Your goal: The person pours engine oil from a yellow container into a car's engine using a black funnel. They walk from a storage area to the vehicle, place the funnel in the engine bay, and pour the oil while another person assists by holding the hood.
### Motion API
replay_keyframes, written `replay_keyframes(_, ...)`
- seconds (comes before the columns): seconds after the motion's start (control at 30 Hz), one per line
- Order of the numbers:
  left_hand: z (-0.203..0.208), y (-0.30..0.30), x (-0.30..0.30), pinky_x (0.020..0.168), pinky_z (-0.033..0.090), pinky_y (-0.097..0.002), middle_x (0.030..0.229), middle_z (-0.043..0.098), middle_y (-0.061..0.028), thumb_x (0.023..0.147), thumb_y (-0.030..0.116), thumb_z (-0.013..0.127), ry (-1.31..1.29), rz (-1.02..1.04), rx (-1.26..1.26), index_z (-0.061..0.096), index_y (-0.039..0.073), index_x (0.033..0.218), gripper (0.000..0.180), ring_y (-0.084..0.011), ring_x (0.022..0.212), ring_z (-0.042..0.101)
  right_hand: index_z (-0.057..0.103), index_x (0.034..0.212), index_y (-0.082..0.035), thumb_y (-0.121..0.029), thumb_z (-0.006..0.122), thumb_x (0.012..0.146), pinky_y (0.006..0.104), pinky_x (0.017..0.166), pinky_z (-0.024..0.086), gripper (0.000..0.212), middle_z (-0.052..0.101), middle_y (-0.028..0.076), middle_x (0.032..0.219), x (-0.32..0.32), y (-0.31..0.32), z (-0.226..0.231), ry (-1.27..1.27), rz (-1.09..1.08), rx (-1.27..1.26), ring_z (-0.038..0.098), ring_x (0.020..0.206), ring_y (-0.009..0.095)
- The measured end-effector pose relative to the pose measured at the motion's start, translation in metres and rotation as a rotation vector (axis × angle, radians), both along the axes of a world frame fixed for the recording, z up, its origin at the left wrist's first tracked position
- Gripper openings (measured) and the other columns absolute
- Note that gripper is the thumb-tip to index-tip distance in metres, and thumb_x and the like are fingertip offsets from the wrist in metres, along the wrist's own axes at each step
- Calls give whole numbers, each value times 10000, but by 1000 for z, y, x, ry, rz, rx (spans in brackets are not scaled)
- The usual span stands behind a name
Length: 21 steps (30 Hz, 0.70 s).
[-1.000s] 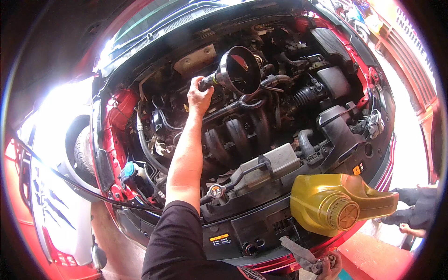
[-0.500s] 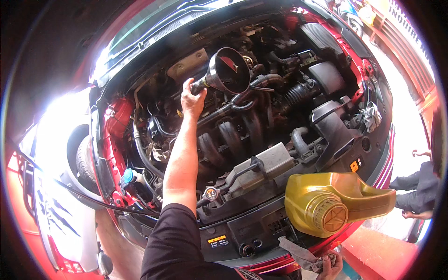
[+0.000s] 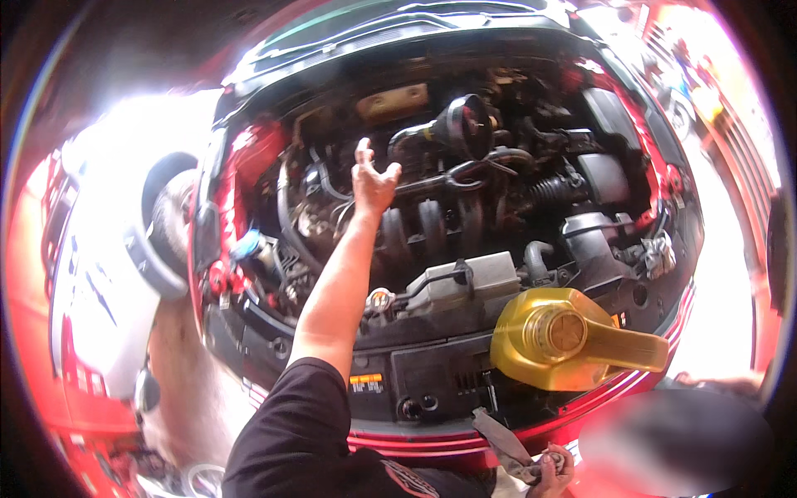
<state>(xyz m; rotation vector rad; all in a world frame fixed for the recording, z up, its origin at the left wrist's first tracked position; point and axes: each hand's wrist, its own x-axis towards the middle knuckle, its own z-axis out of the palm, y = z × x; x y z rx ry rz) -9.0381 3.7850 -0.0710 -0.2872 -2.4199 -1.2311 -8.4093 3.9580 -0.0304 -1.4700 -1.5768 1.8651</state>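
Note:
My left hand reaches over the engine with its fingers spread, holding nothing. Just right of it, a black funnel leans in the engine bay, its wide mouth turned to the right and its bent neck running down toward the engine. Where the spout ends is hidden. Low in the picture, my right hand is closed round a crumpled grey rag. A gold oil jug with a round cap rests on the front edge of the bay, handle toward the right.
A grey metal box and a radiator cap lie along the bay's front. A blue-capped reservoir is at left. A crumpled light glove or rag sits at right. A person's dark head is close by, lower right.
My left hand has let go of the funnel's neck and drawn away to its left, fingers opening. The funnel stays leaning in the engine. The whole view has shifted; another person's head has come in lower right.

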Motion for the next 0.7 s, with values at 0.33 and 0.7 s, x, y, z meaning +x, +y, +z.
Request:
replay_keyframes(0.33, 63, -119, 273, 907, 548, -327, 1162, 711, -157, 912, 104, 710, -424, -55, 196, 552, 18, 1345, 469, -180, 1061, 674, 670, 1106, 12, -133, 728, 819, 235, 688, 508, 327, 670, 60, 845, -45, 40, 26, 299, 836, -158, 620, 733, 106)
replay_keyframes(0.7, 102, -292, 165, 687, 555, -285, 815, 737, -107, 926, 115, 657, -355, 12, 37, 674, -15, 1111, 227, -136, 735, 699, 523, 1374, -39, 5, 618, 858, 246, 733, 523, 527, 661, 71, 1029, -249, -114, 40, 501, 673, -25, 611, 830, 90)
